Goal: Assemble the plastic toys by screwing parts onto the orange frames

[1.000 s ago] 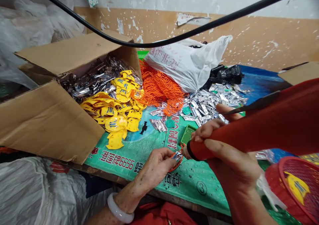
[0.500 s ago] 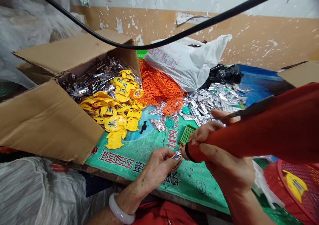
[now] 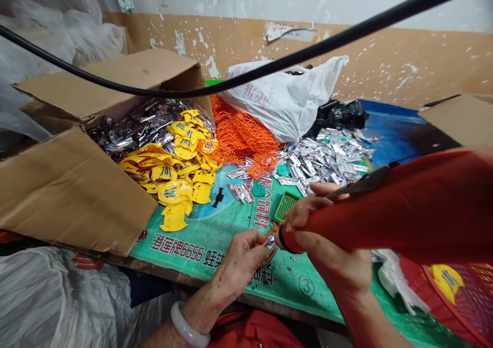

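Observation:
My left hand [image 3: 241, 261] pinches a small orange plastic piece [image 3: 270, 242] with a bit of silver foil on it. A jade bangle [image 3: 188, 327] circles that wrist. My right hand [image 3: 327, 250] grips a thick red tapered tool handle [image 3: 385, 214] with a black collar at its tip [image 3: 283, 238]. That tip sits right against the orange piece, so part of the piece is hidden. A green printed sack [image 3: 200, 258] lies beneath both hands. A small green mesh square [image 3: 285, 206] lies just beyond my right hand.
An open cardboard box [image 3: 73, 184] holds silver pieces and yellow plastic pieces. Orange plastic mesh [image 3: 242, 137], a silver pile [image 3: 323, 158] and a white bag [image 3: 281, 99] lie behind. A red basket [image 3: 458, 296] stands right. A black cable [image 3: 269, 71] crosses overhead.
The whole scene has slid slightly left in view. The red handle's tip has shifted left with my hands, still at the orange piece. The black cable hangs lower at the left.

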The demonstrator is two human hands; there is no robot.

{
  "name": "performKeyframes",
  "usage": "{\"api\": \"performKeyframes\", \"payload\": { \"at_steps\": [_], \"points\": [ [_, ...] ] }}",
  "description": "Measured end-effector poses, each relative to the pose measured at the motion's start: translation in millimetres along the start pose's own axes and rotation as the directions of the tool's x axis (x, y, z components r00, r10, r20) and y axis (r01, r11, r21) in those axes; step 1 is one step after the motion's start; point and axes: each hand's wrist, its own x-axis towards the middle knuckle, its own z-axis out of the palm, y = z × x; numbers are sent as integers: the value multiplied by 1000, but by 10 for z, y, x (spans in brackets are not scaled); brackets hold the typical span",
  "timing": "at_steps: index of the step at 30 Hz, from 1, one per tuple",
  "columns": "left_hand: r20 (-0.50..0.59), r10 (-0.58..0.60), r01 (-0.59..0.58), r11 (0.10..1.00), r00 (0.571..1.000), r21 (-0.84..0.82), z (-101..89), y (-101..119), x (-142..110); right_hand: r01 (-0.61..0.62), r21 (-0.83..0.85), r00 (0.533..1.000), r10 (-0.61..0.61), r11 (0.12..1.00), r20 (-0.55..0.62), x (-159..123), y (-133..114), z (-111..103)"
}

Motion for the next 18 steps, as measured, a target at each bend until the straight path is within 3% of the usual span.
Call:
{"api": "performKeyframes", "payload": {
  "at_steps": [7,10,14,18],
  "points": [
    [-2,11,-11,999,1000,-37,-24,81,9,25,130,1000,-26,991,6,78,-105,14],
    [-20,7,-7,999,1000,-33,-61,123,20,77,121,991,-62,990,-121,245,-117,-45],
    [-11,-14,14,1000,1000,-8,-132,112,40,139,-73,927,-156,988,-342,525,79,-185],
    [13,-25,26,1000,1000,-14,-184,117,63,79,-175,907,-143,981,-396,673,315,-268]
  ]
}}
